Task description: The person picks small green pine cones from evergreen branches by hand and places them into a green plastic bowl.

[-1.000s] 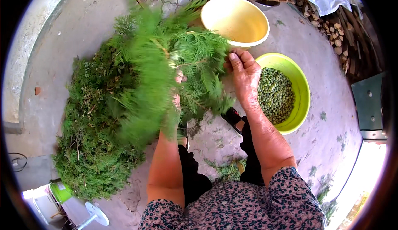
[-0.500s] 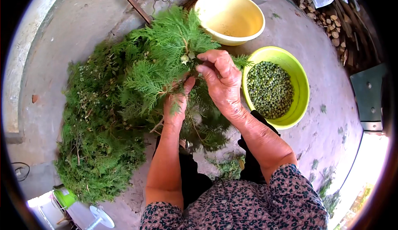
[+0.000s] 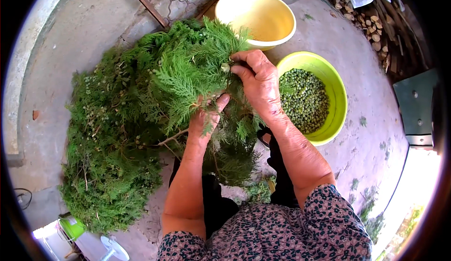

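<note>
A leafy green conifer branch [image 3: 183, 75] with flat, feathery sprays is held up in front of me. My left hand [image 3: 203, 124] is closed round its stem from below, its fingers partly hidden by foliage. My right hand [image 3: 260, 84] pinches with thumb and forefinger at a small pale green cone [image 3: 225, 67] on the branch's right side. Just right of that hand stands a lime-green basin [image 3: 339, 94], holding many small green cones [image 3: 305, 103]. A large heap of cut conifer branches [image 3: 108, 176] lies to the left, bearing more cones.
Behind the branch is a pale yellow basin [image 3: 278, 23]. Stacked firewood [image 3: 376, 30] is at the far right, near a dark green metal piece [image 3: 416, 101]. A rusty metal frame [image 3: 143, 0] leans at the back. Leaf scraps [image 3: 258, 191] lie on the concrete floor by my feet.
My right hand has shifted slightly right with its pinch at the cone. The held branch has turned, and its top spray sits lower and further right. My left hand still grips the stem.
</note>
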Tool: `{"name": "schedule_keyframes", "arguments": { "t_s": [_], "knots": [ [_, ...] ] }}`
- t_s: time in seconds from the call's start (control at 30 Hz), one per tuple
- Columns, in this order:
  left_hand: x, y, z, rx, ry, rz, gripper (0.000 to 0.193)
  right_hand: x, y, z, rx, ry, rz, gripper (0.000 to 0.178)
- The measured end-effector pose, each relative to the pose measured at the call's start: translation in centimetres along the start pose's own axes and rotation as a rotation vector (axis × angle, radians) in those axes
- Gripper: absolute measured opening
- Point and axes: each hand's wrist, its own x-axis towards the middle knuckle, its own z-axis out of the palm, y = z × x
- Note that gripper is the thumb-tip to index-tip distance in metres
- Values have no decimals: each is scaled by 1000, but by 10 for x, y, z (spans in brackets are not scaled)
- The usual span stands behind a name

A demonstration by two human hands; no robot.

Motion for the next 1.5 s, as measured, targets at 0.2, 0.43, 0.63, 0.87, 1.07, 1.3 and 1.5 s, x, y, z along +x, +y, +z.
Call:
{"name": "schedule_keyframes", "arguments": {
  "t_s": [0.2,0.43,0.63,0.87,1.07,1.3,1.5],
  "knots": [
    [6,-14,1,-467,-59,-140,28,5,2,-6,784,85,794,10],
    [-4,1,7,-460,-31,-259,43,8,28,-18,1202,276,853,16],
    [-3,6,4,-427,77,-274,28,9,13,-18,1145,89,826,9],
    [8,-26,5,-302,-26,-100,35,4,-3,-9,6,-239,162,26],
    [-4,-2,7,-142,-41,-148,37,0,21,-5,13,-54,9,17],
    [3,-13,-4,-289,5,-225,35,18,22,-32,1344,93,824,21],
    [5,0,-10,-375,-21,-82,51,16,17,-40,1083,-58,792,14]
  ]
}}
